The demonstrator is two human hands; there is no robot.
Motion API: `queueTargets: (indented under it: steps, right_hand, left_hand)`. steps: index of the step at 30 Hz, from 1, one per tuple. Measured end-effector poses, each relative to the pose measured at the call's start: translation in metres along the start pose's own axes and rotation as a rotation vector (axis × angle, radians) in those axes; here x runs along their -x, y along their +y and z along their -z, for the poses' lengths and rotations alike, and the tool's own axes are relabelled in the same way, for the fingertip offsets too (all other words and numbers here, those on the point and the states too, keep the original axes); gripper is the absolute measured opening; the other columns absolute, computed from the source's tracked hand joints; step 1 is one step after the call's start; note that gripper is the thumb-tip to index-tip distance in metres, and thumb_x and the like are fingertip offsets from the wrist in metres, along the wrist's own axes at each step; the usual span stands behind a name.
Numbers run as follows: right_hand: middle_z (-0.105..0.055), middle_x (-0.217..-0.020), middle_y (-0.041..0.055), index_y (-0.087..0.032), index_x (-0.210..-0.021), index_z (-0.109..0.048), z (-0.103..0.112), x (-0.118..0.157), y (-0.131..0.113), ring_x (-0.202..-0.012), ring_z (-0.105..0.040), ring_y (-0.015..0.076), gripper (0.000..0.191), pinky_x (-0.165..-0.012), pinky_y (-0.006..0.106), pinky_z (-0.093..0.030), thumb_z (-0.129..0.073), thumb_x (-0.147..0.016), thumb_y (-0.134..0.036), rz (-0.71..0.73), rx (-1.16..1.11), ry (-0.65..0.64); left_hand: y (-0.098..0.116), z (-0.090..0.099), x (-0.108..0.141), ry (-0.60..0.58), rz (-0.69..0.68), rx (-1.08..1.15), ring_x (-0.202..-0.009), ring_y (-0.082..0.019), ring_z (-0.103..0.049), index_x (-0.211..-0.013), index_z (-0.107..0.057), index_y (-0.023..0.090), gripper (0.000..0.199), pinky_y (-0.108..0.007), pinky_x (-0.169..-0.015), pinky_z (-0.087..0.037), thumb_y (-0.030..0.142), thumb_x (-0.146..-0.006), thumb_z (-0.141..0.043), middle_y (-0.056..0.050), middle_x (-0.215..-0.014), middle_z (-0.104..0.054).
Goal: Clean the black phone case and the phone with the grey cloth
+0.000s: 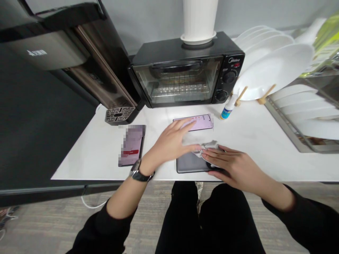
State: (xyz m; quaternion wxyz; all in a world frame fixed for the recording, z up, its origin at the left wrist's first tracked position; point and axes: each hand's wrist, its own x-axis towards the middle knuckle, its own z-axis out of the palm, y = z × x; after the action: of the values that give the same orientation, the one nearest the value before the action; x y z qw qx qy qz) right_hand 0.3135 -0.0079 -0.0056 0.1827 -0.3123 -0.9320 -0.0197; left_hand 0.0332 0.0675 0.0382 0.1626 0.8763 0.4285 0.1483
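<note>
Left hand [171,141] palm down, fingers spread wide. Right hand [235,166] fingers outstretched over crumpled pale-grey cloth [212,144]; grip unclear.

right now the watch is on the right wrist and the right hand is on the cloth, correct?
Not quite: the head view shows the watch on the left wrist. The right hand is on the cloth, as you say.

A white, faintly veined countertop [265,135] stretches from left to right. Beyond its far edge rises a plain grey wall [153,17]. A large, dark, flat panel [39,116] fills the left side. Below the near edge lies a streaked grey-brown floor [147,218]. Soft, pale light leaves faint shadows.
</note>
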Motion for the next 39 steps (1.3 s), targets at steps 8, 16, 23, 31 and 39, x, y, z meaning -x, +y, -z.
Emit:
queueTargets:
  steps: [8,16,23,31,39]
  right_hand:
    - [-0.063,-0.152,-0.0025,-0.024,-0.149,-0.058,-0.013,-0.004,0.002,-0.139,-0.065,0.016,0.048,-0.125,0.044,-0.054,-0.062,-0.104,-0.04,-0.004,-0.079,0.038]
    - [-0.064,-0.151,0.0036,-0.024,-0.15,-0.059,-0.013,-0.002,-0.002,-0.14,-0.065,0.0201,0.051,-0.128,0.049,-0.05,-0.065,-0.101,-0.037,-0.055,-0.135,0.017]
    - [-0.062,-0.153,0.0019,-0.025,-0.154,-0.053,-0.004,0.011,0.003,-0.141,-0.064,0.019,0.053,-0.128,0.049,-0.051,-0.061,-0.104,-0.039,-0.086,-0.093,-0.013]
    - [-0.059,-0.156,0.0074,-0.016,-0.153,-0.055,-0.01,-0.01,-0.028,-0.139,-0.065,0.0281,0.062,-0.115,0.056,-0.06,-0.058,-0.104,-0.052,-0.094,-0.003,0.001]
    - [-0.059,-0.156,0.0014,-0.024,-0.155,-0.053,-0.011,-0.013,-0.034,-0.143,-0.063,0.0229,0.056,-0.118,0.052,-0.059,-0.055,-0.106,-0.05,-0.069,-0.065,-0.055]
  left_hand:
    - [-0.039,-0.033,-0.056,0.056,0.011,-0.072,-0.145,-0.033,-0.054,-0.166,-0.033,0.007,0.089,-0.047,-0.126,-0.041,0.042,-0.095,-0.073,-0.019,-0.162,-0.054]
    - [-0.03,-0.02,-0.041,0.082,-0.027,-0.038,-0.149,-0.032,-0.05,-0.169,-0.028,0.013,0.09,-0.052,-0.127,-0.039,0.044,-0.096,-0.07,-0.019,-0.16,-0.055]
    - [0.015,-0.01,0.061,-0.066,0.094,0.151,-0.162,-0.029,-0.036,-0.171,-0.021,0.024,0.101,-0.054,-0.135,-0.034,0.066,-0.093,-0.069,-0.014,-0.175,-0.035]
    - [0.013,-0.04,0.082,0.027,0.123,0.144,-0.145,-0.029,-0.053,-0.17,-0.022,0.028,0.105,-0.054,-0.125,-0.045,0.056,-0.087,-0.081,-0.012,-0.159,-0.055]
    - [0.013,-0.037,0.081,0.046,0.139,0.217,-0.142,-0.03,-0.055,-0.17,-0.022,0.031,0.106,-0.053,-0.122,-0.046,0.055,-0.086,-0.083,-0.009,-0.156,-0.059]
